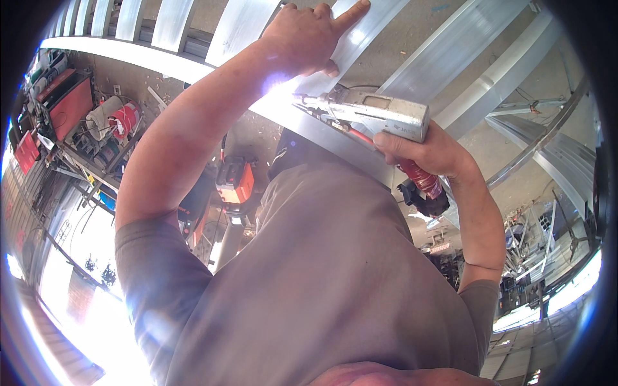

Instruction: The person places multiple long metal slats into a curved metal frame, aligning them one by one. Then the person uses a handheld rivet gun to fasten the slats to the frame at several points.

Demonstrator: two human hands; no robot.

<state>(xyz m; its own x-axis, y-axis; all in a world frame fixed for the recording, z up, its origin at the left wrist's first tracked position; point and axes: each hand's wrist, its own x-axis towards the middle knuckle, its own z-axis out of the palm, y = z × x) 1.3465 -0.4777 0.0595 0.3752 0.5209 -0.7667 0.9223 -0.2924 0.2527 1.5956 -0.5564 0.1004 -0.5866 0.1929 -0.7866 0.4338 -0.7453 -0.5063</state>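
My right hand point(434, 151) is wrapped round the grip of a welding gun point(380, 112) with a silver-grey body and a red-wrapped handle. The gun's thin nozzle points left, and a bright white glare at its tip washes out the metal there. My left hand point(302, 38) rests on the pale metal slats point(367, 35) beyond the glare, with its index finger and thumb stretched out and nothing held. Those slats meet a long metal rail point(174, 64) that runs across in front of my body. The exact spot under the nozzle is hidden by the light.
Below my left forearm stands an orange and black machine point(236, 183). At the left, a shelf carries a red case point(67, 103) and a red-and-white spool point(123, 121). More metal strips point(460, 55) lie to the right, near a curved metal bar point(534, 145).
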